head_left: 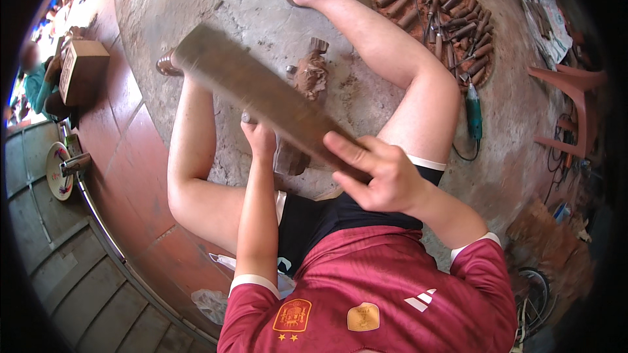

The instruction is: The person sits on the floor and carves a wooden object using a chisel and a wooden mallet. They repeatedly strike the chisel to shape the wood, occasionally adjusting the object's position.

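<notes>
Right hand [384, 176] clasps a long board [263, 94]; left hand [261, 137] grasps a round-ended tool [246, 117]

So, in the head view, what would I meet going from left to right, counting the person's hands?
Brown box → left hand → right hand → green power tool → reddish plastic chair.

From the right grip [373, 170], the long brown board [261, 91] slants forward-left, blocking the way ahead of the left grip [259, 136]. Forward of the right grip, a passage over the floor [360, 95] opens between the brown lumpy piece [311, 77] and the right leg [412, 59], which bars the way forward-right.
</notes>
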